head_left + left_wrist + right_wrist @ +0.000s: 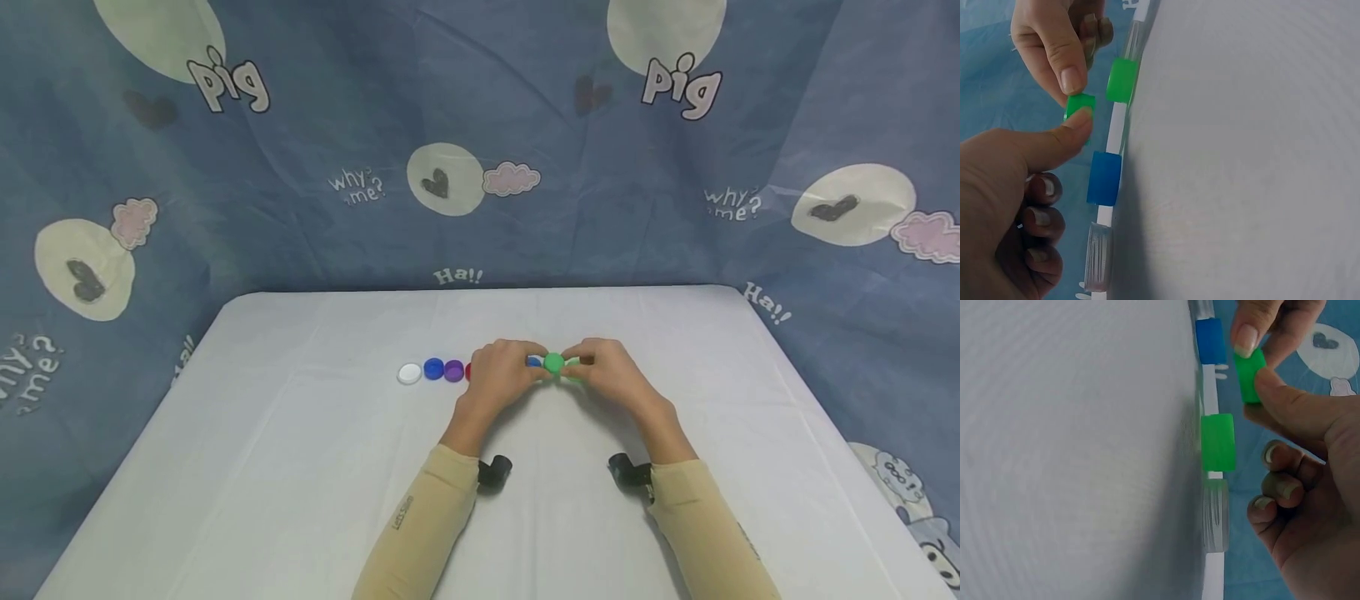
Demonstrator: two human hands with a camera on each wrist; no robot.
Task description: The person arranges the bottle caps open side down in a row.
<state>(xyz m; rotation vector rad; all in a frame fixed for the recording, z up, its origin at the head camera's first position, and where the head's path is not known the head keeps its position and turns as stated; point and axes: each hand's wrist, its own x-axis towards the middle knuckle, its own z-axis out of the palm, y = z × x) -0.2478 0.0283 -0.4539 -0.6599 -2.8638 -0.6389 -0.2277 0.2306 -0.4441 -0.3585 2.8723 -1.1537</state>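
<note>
Where tan sleeves (420, 525) are worn: a black device (495, 472) is mounted near each wrist.
Left hand (497, 372): the green cap (553, 363) is pinched between thumb and finger.
Right hand (611, 372): the same cap is pinched from the opposite side.
Held cap: it is raised above the white table (300, 500), between a blue cap (1104, 178) and a second green cap (1121, 81).
Blue backdrop (360, 250): white lettering is printed across it.

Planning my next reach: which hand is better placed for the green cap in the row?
Probably the right hand: it is nearer that green cap, while the left hand is nearer a blue cap. Both pinch the held green cap.
</note>
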